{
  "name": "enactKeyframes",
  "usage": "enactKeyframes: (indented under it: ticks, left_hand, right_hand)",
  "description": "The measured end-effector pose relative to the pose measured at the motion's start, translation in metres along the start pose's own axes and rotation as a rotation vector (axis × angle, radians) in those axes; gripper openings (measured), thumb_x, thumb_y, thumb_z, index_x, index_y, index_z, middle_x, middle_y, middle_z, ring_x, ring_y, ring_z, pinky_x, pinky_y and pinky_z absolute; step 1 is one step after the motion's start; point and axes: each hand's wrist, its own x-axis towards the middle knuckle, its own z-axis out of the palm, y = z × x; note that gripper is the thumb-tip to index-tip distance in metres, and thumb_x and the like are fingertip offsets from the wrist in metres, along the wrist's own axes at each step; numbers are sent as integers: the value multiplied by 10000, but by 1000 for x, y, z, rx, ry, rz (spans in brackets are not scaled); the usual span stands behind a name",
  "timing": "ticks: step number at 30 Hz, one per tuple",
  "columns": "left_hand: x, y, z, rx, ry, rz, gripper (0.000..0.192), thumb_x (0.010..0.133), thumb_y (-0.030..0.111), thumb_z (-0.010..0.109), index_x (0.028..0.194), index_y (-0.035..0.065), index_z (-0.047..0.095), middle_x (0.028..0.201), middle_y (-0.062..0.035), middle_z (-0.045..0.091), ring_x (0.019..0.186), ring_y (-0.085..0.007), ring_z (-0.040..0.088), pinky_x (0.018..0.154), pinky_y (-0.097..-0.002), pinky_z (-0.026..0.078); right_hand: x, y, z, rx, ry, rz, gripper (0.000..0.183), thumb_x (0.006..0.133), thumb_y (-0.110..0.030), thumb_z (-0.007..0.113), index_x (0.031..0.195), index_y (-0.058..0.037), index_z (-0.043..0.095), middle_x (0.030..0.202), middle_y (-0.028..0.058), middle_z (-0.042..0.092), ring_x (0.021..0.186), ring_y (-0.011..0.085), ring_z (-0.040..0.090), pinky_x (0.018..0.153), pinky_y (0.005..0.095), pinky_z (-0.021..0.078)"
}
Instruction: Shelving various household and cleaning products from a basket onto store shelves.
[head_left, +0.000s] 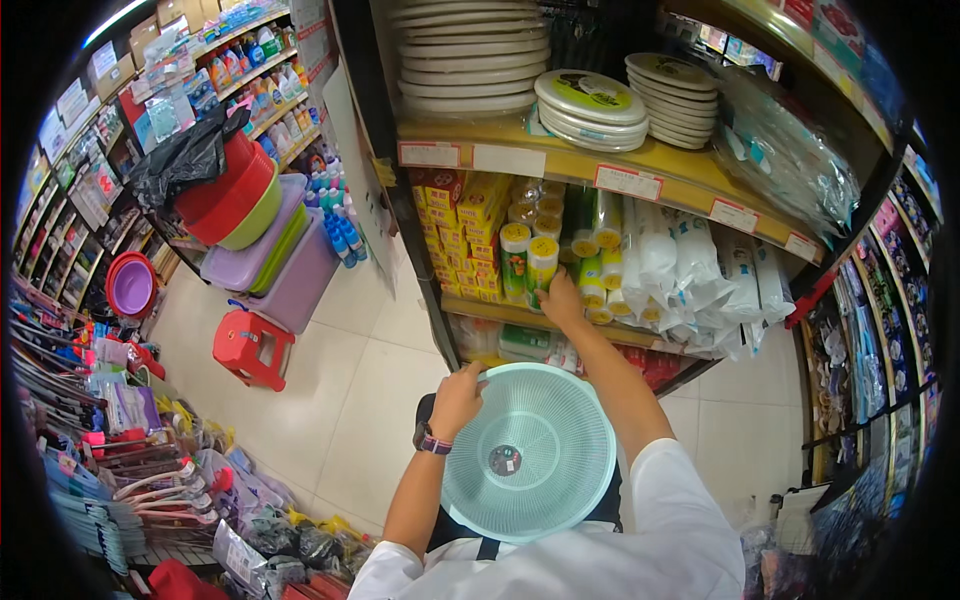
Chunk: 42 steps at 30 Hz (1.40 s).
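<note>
A round light-green plastic basket (536, 450) with a perforated bowl rests against my front, a small round sticker on its bottom. My left hand (459, 397) grips its upper left rim. Out at the shelf, my right hand (561, 300) touches the lower right side of a yellow-and-green wrapped roll (543, 266); whether the fingers close around it I cannot tell. A similar green roll (515, 259) stands just left of it, and further left are stacked small yellow-and-red boxes (457, 240). More rolls and white plastic-wrapped packs (682, 262) lie to the right.
Stacked white plates (472, 60) and round lidded packs (592, 105) stand on the shelf above, whose edge (555, 165) juts over the rolls. At left are a red plastic stool (251, 349), a purple storage bin (300, 277) and hanging goods. Another display rack (862, 337) stands at right.
</note>
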Motion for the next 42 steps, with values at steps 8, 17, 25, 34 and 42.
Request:
enactKeyframes:
  ticks: [8, 17, 25, 34, 42]
  left_hand:
    - [-16, -11, -35, 62, 223, -175, 151, 823, 54, 637, 963, 11, 603, 814, -206, 657, 778, -404, 631, 660, -462, 486]
    - [-15, 1, -71, -174, 395, -161, 156, 832, 72, 661, 945, -6, 588, 802, -203, 657, 733, -378, 641, 640, -409, 496]
    - [30, -5, -101, -574, 50, -177, 214, 857, 120, 665, 999, -16, 579, 882, -111, 641, 793, -172, 620, 653, -321, 499]
    - [129, 70, -207, -1096, -233, -469, 179, 932, 179, 585, 989, 13, 548, 881, -29, 584, 822, -109, 534, 741, -245, 437]
    - [154, 70, -298, -1178, -407, -484, 173, 931, 196, 576, 973, 28, 568, 871, -16, 582, 812, -107, 536, 760, -241, 421]
  right_hand:
    - [-68, -20, -65, 190, 12, -109, 675, 843, -311, 679, 1337, 65, 413, 1248, 265, 528, 1145, 403, 529, 954, 431, 442]
    - [-258, 14, -145, 1044, -398, 457, 521, 983, -302, 513, 1377, 24, 414, 1299, 120, 536, 1192, 207, 495, 1037, 337, 361]
    - [-231, -9, -173, 901, -458, 498, 478, 990, -265, 493, 1353, 40, 437, 1239, 127, 570, 1151, 199, 521, 996, 339, 407]
    - [-171, -116, -281, 745, -154, 611, 400, 986, -220, 502, 1306, 19, 501, 1159, 111, 622, 1030, 183, 588, 912, 327, 456]
    - [-222, -265, -322, 856, 17, 810, 490, 919, -46, 548, 1387, -9, 409, 1229, 135, 586, 1028, 186, 605, 868, 317, 493]
